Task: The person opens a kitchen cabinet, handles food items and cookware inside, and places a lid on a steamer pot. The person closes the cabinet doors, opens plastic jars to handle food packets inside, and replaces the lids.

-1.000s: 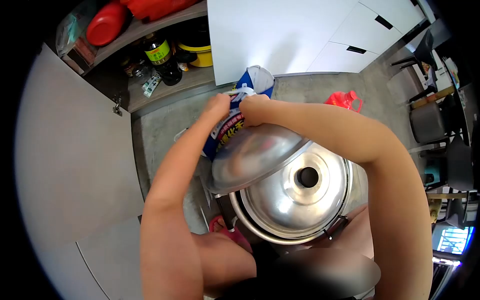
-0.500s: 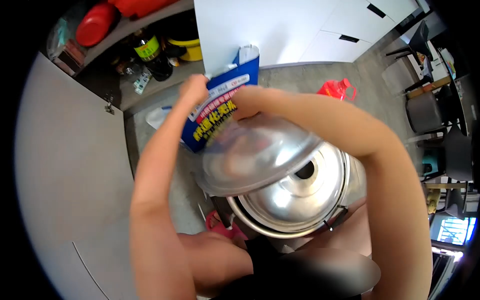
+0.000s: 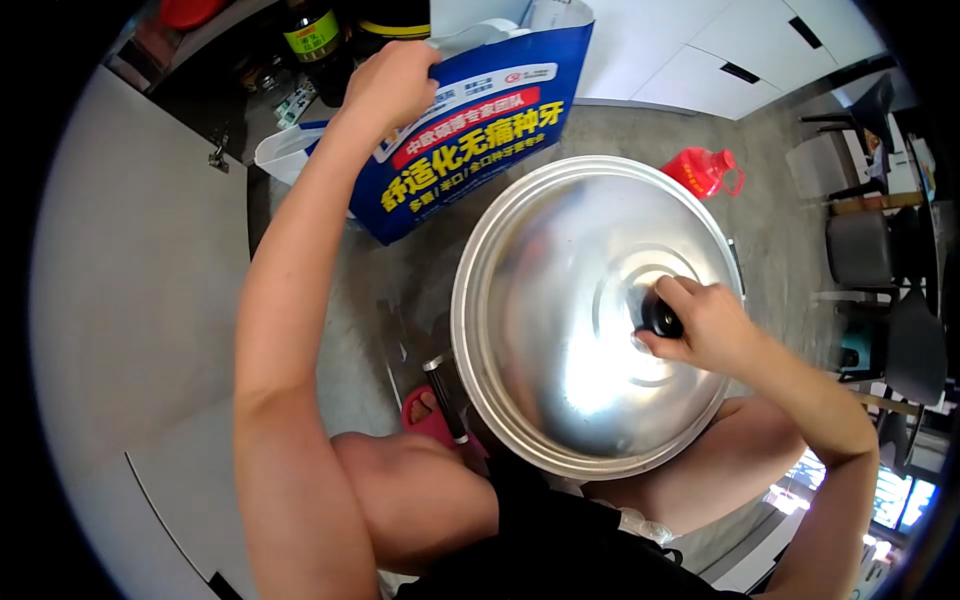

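My left hand [image 3: 395, 85] is closed on the upper edge of a blue paper bag [image 3: 470, 135] with yellow and white printing, which stands upright and a little tilted. My right hand [image 3: 710, 325] grips the black knob [image 3: 660, 318] of a large domed metal pot lid [image 3: 545, 290]. The lid is over the pot between my legs and hides nearly all of it; one black-and-silver pot handle [image 3: 446, 402] sticks out at the left. Whether the rim sits fully down on the pot, I cannot tell.
A red plastic jug [image 3: 702, 172] stands on the floor beyond the lid. At the upper left, an open cabinet holds a dark bottle with a green label [image 3: 312, 38]. Its door [image 3: 140, 270] swings out on the left. Chairs [image 3: 860, 250] stand at the right.
The tilted lid has moved from beside the bag onto the pot's top, covering the inner metal dome. My right hand moved from the bag to the lid's knob; my left stays at the bag.
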Demonstrator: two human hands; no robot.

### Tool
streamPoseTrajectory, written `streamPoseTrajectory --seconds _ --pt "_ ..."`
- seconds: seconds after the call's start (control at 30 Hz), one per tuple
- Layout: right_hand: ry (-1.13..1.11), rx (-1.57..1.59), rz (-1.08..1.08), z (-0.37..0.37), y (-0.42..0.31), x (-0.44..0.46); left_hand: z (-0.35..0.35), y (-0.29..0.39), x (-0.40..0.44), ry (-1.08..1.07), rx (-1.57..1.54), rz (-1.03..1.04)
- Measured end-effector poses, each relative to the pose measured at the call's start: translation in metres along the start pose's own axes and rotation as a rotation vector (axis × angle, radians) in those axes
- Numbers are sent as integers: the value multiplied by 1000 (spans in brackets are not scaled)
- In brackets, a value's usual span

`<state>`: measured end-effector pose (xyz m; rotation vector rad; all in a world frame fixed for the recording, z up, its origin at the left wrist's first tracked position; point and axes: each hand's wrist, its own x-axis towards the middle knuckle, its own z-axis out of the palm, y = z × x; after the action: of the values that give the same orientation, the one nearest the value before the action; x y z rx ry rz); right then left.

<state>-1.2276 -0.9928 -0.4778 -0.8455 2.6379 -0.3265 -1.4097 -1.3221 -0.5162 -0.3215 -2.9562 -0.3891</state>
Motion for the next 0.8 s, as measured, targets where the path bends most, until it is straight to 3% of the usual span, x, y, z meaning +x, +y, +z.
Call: streamPoseTrajectory --seconds 0.17,0.2,0.23,0.3,0.37,0.43,0.57,0.63,0.7,0.77,0.8 --pt "7 -132 -18 13 -15 20 11 -6 0 44 -42 19" --pt "-138 -230 65 1 -28 28 16 -10 0 60 -74 45" --pt "-129 -239 72 -11 -32 33 16 -7 -1 71 -77 53" --pt "-33 -370 59 -31 -30 59 19 -9 -2 96 -74 75" --pt "358 -379 -3 -46 -16 110 16 -7 -5 117 -60 110" --pt "550 -366 -100 -57 1 172 11 1 -11 62 7 89" --pt "348 -486 -45 -49 8 261 17 4 -27 290 14 220" --pt "273 -492 -19 -53 5 263 23 1 -29 431 42 297" --pt "503 -543 -126 -52 1 257 12 -1 -35 562 -31 362" --pt "579 -578 -123 -74 27 254 -25 27 -58 765 -39 564" --pt "575 -634 -9 -94 30 236 -40 33 -65 823 -10 612"
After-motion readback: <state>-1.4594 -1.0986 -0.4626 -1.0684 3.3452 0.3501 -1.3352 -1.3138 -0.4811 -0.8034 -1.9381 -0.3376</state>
